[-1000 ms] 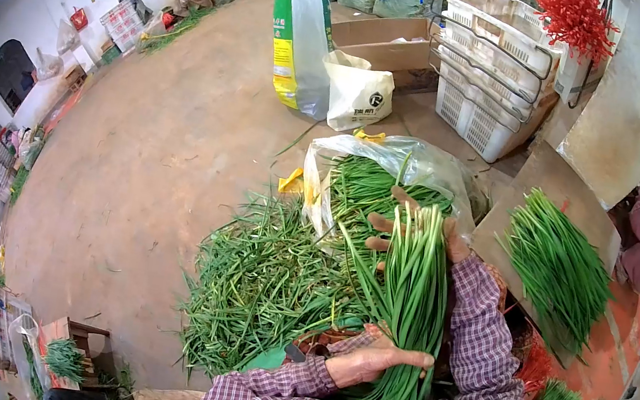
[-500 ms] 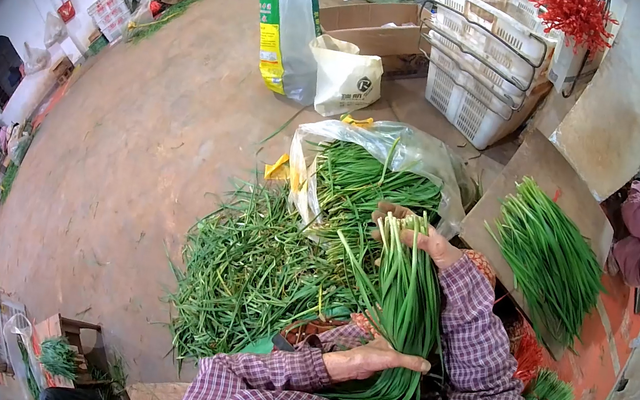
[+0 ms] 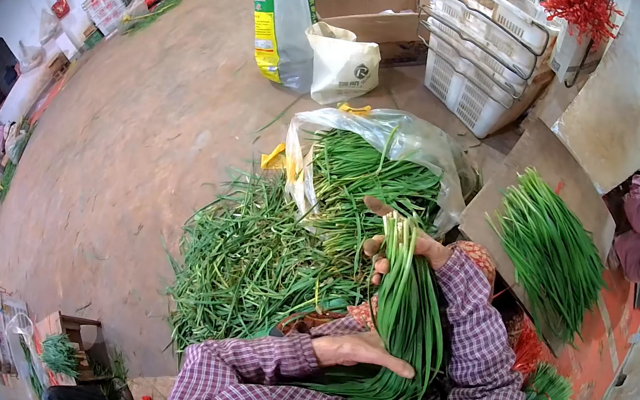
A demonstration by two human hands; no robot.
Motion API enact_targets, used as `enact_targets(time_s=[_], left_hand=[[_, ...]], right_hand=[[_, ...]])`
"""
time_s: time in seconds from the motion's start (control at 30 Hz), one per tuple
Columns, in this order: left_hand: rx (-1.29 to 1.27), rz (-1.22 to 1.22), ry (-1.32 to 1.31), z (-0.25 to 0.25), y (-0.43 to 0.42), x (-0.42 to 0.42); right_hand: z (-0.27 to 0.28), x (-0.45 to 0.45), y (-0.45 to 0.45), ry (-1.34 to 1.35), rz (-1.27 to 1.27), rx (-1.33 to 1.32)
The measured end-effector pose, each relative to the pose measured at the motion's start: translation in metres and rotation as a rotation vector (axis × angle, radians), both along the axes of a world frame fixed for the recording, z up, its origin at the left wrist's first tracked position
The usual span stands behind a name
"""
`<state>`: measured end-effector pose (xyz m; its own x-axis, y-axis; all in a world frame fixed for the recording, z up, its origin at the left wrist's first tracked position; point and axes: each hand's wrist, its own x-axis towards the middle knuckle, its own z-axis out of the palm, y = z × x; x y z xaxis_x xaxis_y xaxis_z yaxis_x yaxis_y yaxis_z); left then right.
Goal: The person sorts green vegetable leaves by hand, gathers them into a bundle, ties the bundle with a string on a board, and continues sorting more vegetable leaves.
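Greens point(image 3: 408, 314) have shifted bodyward, held between left hand point(image 3: 357, 352) and right hand point(image 3: 427, 251).

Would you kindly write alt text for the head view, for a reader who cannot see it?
A person's left hand holds a bundle of long green leaves, with the right hand at its pale ends. To the left lies a loose green heap; beyond is an open clear plastic bag of similar leaves. Another bunch lies on a board at right.
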<state>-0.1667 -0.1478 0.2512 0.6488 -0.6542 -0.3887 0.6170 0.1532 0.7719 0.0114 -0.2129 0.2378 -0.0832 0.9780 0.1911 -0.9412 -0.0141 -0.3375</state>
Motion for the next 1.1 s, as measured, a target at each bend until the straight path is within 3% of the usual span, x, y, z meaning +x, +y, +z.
enact_targets(time_s=[0.03,0.1,0.13,0.17,0.2,0.23,0.33,0.43,0.47,0.53,0.57,0.73,0.83,1.1], left_hand=[[0.0,-0.005,0.0,-0.009,0.006,-0.003],[-0.008,0.103,-0.254,-0.037,0.018,-0.013],[0.105,0.054,-0.319,-0.024,0.033,-0.011],[0.03,0.042,-0.162,-0.006,0.048,-0.009],[0.051,-0.013,-0.207,0.004,0.067,-0.004],[0.295,-0.084,-0.408,0.001,0.088,0.002],[0.707,0.141,-0.577,0.029,0.135,0.002],[0.572,0.572,-0.577,0.04,0.152,0.003],[0.572,0.571,-0.578,0.045,0.145,0.004],[0.324,0.867,-0.566,0.051,0.114,0.015],[0.187,0.907,-0.51,0.047,0.095,0.023],[-0.022,1.101,-0.394,0.047,0.038,0.034],[-0.064,1.091,-0.348,0.033,0.031,0.033],[-0.143,1.221,-0.28,0.035,0.023,0.035]], right_hand=[[0.002,0.0,-0.003,-0.009,-0.06,-0.032],[0.008,0.001,-0.004,-0.038,-0.086,-0.009],[0.012,-0.001,-0.008,-0.053,-0.133,-0.071],[0.015,-0.002,-0.009,-0.07,-0.176,-0.132],[0.015,-0.002,-0.008,-0.143,-0.203,-0.173],[0.016,-0.002,-0.008,-0.143,-0.2,-0.172],[0.029,-0.007,-0.005,-0.445,-0.322,-0.271],[0.037,-0.01,-0.002,-0.576,-0.362,-0.304],[0.043,-0.014,-0.002,-0.612,-0.378,-0.325],[0.047,-0.02,0.002,-0.698,-0.428,-0.352],[0.049,-0.025,0.003,-0.783,-0.48,-0.383],[0.063,-0.042,-0.001,-1.022,-0.694,-0.565],[0.055,-0.043,-0.006,-1.16,-0.877,-0.559],[0.054,-0.041,-0.014,-0.984,-1.038,-0.589]])
